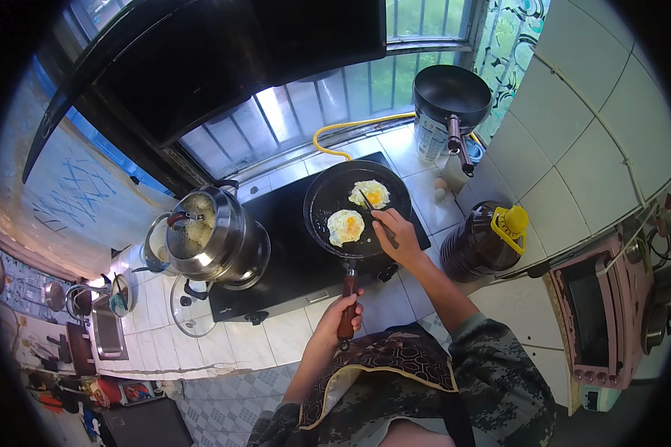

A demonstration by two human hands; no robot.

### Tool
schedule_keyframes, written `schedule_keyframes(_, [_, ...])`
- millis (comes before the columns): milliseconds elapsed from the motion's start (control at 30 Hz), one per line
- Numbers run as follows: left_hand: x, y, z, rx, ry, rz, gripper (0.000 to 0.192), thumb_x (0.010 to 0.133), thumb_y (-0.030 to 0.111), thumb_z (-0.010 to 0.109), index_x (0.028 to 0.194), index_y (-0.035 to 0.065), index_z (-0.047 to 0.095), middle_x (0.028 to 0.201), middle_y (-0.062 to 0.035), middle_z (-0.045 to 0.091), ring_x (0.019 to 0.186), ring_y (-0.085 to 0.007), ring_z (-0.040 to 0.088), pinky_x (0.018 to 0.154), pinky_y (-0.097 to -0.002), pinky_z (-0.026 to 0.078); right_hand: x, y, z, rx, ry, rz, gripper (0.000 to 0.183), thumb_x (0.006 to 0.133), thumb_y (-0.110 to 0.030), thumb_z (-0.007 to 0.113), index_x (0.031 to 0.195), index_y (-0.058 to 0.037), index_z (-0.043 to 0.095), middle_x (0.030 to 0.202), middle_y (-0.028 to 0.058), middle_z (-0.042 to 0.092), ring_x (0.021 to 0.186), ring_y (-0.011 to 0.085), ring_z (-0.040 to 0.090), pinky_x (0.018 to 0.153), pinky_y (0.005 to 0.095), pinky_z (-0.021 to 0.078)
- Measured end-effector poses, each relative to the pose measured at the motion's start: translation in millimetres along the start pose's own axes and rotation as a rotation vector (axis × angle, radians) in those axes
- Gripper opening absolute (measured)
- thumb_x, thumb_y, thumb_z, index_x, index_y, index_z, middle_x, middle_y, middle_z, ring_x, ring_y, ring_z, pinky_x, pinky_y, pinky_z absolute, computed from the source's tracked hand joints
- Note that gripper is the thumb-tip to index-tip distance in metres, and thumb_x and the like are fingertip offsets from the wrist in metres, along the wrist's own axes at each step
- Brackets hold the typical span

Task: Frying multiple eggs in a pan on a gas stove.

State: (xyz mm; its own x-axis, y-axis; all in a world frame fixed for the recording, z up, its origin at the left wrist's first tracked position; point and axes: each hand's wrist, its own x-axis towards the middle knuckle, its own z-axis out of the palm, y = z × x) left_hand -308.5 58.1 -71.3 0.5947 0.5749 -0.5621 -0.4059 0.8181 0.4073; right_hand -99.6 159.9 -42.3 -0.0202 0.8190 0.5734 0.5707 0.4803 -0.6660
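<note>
My left hand (pixel 339 318) grips the brown handle (pixel 349 296) of a black frying pan (pixel 320 195), which sits on the right side of a black gas stove (pixel 285 279). Two fried eggs lie apart in the pan. The nearer egg (pixel 345 227) has a pale, partly covered yolk; the farther egg (pixel 369 194) shows a brighter yellow yolk. Dark chopsticks (pixel 384 230) are held in my right hand (pixel 398 237) over the pan's right side, their tips at the farther egg. The burner under the pan is hidden.
A steel steamer pot (pixel 237 240) with a fogged lid occupies the stove's left side. Beside it lies a glass lid (pixel 193 318). An oil jug (pixel 472 246), two shell eggs (pixel 440 189) and a stacked wok (pixel 453 95) stand rightward. A range hood (pixel 212 61) hangs above.
</note>
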Motion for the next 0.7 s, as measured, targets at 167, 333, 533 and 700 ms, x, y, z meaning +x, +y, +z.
schedule_keyframes(167, [1.2,-0.3,-1.3,0.005,0.003,-0.003,0.033,0.087,0.026,0.052,0.114,0.0093,0.045,0.07,-0.0027,0.049,0.049,-0.0119,0.045,0.044,-0.0257,0.037,-1.0,-8.9,-2.1,0.076,-0.205,0.049,0.012,0.082,-0.007,0.054,0.093,-0.0019,0.055,0.078,0.0134,0.052,0.068,0.0333,0.056,0.058,0.036,0.0445])
schedule_keyframes(333, [2.7,-8.0,6.5,-0.009,0.003,0.013,0.031,0.087,0.025,0.051,0.112,0.009,0.044,0.07,-0.0029,0.048,0.049,-0.0126,0.045,0.046,-0.0265,0.037,5.6,3.1,11.6,-0.091,-0.263,-0.053,0.011,0.083,-0.011,0.054,0.091,-0.0039,0.053,0.081,0.0135,0.051,0.069,0.0334,0.055,0.059,0.04,0.0447])
schedule_keyframes(533, [5.1,-19.0,14.7,0.02,0.019,0.031,0.033,0.088,0.027,0.048,0.115,0.0091,0.042,0.072,-0.0021,0.046,0.053,-0.0121,0.044,0.049,-0.0255,0.036,6.6,-13.1,17.0,-0.135,-0.33,-0.016,0.012,0.084,-0.013,0.052,0.091,-0.0041,0.053,0.082,0.0154,0.05,0.07,0.0348,0.055,0.061,0.0411,0.0448])
schedule_keyframes(700, [5.5,-22.0,18.3,0.024,0.028,0.04,0.032,0.089,0.027,0.047,0.115,0.0083,0.041,0.072,-0.0022,0.046,0.054,-0.012,0.043,0.05,-0.0257,0.036,7.9,-6.7,24.4,-0.194,-0.27,-0.039,0.014,0.084,-0.014,0.052,0.094,-0.0042,0.053,0.084,0.016,0.05,0.07,0.0344,0.056,0.062,0.0416,0.0453])
